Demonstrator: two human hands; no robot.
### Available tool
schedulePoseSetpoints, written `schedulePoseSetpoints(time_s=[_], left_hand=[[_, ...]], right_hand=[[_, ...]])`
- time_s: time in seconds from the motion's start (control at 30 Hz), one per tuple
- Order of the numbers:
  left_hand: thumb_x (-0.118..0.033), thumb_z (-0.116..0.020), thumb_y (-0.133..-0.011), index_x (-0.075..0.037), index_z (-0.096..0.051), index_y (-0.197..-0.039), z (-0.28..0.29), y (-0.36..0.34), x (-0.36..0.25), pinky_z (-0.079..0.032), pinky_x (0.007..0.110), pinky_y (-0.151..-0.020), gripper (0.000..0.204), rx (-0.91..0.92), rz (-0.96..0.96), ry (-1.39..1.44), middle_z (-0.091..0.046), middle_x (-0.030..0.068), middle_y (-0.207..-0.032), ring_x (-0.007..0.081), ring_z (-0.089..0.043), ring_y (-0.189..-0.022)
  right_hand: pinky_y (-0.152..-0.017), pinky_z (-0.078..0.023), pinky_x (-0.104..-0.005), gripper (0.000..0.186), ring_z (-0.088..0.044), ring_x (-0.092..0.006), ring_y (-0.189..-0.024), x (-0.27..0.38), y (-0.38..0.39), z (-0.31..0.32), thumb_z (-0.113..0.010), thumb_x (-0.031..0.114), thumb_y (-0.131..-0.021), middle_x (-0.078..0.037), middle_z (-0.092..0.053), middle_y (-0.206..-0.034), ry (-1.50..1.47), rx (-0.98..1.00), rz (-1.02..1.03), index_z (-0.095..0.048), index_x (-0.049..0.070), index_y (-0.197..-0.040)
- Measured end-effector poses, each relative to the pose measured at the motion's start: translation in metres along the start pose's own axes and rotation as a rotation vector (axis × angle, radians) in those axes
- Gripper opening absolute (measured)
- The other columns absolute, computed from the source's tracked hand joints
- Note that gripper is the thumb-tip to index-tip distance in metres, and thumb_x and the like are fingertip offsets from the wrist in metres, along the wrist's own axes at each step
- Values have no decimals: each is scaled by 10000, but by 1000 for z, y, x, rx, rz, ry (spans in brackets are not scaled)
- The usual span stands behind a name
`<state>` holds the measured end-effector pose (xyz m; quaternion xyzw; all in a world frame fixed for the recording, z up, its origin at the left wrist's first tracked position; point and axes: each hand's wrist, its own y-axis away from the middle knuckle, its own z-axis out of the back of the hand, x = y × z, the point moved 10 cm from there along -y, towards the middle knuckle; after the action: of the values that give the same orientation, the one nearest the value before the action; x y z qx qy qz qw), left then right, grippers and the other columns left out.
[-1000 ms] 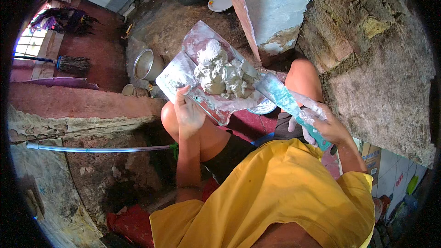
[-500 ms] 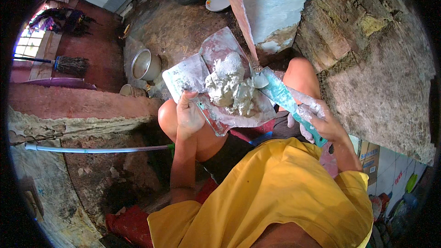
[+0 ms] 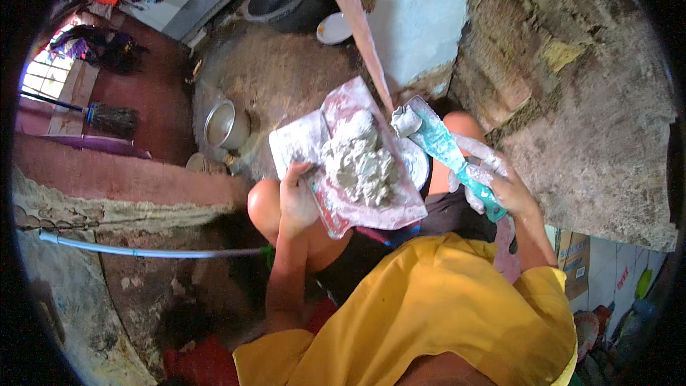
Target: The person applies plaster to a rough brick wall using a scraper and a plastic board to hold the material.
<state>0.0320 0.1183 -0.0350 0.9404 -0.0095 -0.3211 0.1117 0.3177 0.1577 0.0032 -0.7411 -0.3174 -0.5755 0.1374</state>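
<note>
My left hand (image 3: 299, 204) grips the near left edge of a flat, plaster-smeared reddish board (image 3: 346, 96), thumb on top. A lumpy mound of grey-white plaster (image 3: 361, 164) lies on the board's middle. At its left sticks out a whitened square plate (image 3: 296, 143); whether it is joined to the board I cannot tell. In my right hand (image 3: 509, 184), whitened with plaster, is the handle of a teal putty knife (image 3: 437, 136). Its blade points up and left, clear of the mound, with a dab of plaster (image 3: 406, 121) at the tip. Part of a round white-coated thing (image 3: 414, 162) shows behind the board.
Ahead stands a thin upright wall edge (image 3: 357, 25), with a rough wall (image 3: 586, 136) on the right. On the floor are a metal pot (image 3: 227, 125), a white plate (image 3: 334, 29) and a dark basin (image 3: 282, 0). A pale blue pipe (image 3: 150, 249) runs at the left.
The putty knife has lifted off the mound, carrying a dab of plaster up on its tip. The board has moved slightly down and right, showing the round white-coated thing behind it.
</note>
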Motion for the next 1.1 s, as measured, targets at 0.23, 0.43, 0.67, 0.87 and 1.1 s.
schedulePoseSetpoints(time_s=[0.23,0.43,0.67,0.87,1.1], left_hand=[[-168,-491,-846,11,-472,-1234,12,-1,-17,-440,423,-949,427,-98,-22,52,-587,137,-1161,283,-572,-1052],[-196,-468,-866,13,-458,-1253,12,-3,-19,-411,432,-981,440,-54,-87,3,-562,146,-1207,295,-546,-1096],[-198,-477,-857,8,-462,-1250,4,21,-27,-407,420,-981,444,-462,-255,-88,-559,138,-1209,290,-545,-1089],[-186,-483,-849,0,-469,-1243,4,29,-33,-408,417,-977,435,-518,-292,-172,-565,129,-1199,286,-546,-1084],[-180,-480,-846,-2,-466,-1245,33,8,-24,-407,419,-977,436,-225,-211,42,-572,126,-1187,286,-548,-1084]], right_hand=[[-463,-401,-220,505,-476,-84,-529,86,-25,10,-473,209,-933,-82,-595,-873,-70,-309,549,-354,23,-1388],[-529,-401,-213,467,-463,-72,-607,123,-56,35,-445,131,-952,-64,-590,-957,-3,-636,918,-350,45,-1401],[-721,-422,-322,461,-518,-229,-799,128,-95,36,-419,21,-884,-158,-564,-1028,264,-935,955,-408,-20,-1343],[-716,-393,-275,472,-454,-180,-796,140,-95,27,-396,2,-891,-96,-530,-1004,330,-988,1052,-390,-4,-1362],[-668,-400,-224,528,-419,-93,-767,150,-106,6,-387,-16,-910,-37,-470,-1015,350,-989,1089,-304,35,-1429]])
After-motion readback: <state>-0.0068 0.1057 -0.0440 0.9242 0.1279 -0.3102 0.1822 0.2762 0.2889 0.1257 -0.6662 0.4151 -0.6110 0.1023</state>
